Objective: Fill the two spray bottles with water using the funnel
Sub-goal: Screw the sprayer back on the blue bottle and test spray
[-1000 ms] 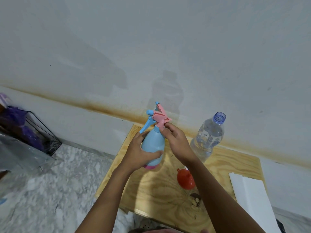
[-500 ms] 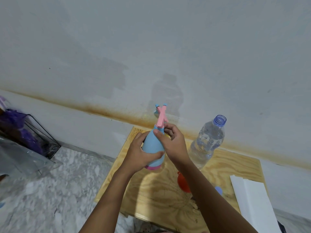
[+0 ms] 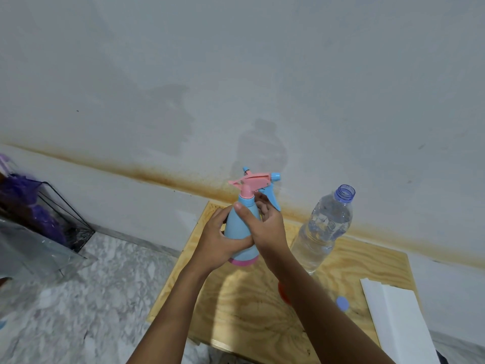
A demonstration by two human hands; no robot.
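Observation:
A light-blue spray bottle (image 3: 240, 227) with a pink base and pink spray head stands upright above the wooden board (image 3: 236, 306). My left hand (image 3: 219, 240) grips its body from the left. My right hand (image 3: 265, 224) wraps its upper body and neck, thumb across the front. The nozzle and blue trigger point right. A clear water bottle (image 3: 322, 229), uncapped and holding water, stands to the right. The red funnel (image 3: 283, 292) lies on the board, mostly hidden behind my right forearm. A blue cap (image 3: 342, 303) lies nearby. I see only one spray bottle.
A white flat slab (image 3: 396, 319) lies on the board's right side. A black wire basket (image 3: 52, 214) with purple items and a clear plastic sheet (image 3: 29, 256) sit at the left on the marble floor (image 3: 78, 311). The stained wall rises right behind the board.
The pink spray head has turned round: its nozzle and trigger pointed left a second ago and now point right. My right hand shifted lower round the neck.

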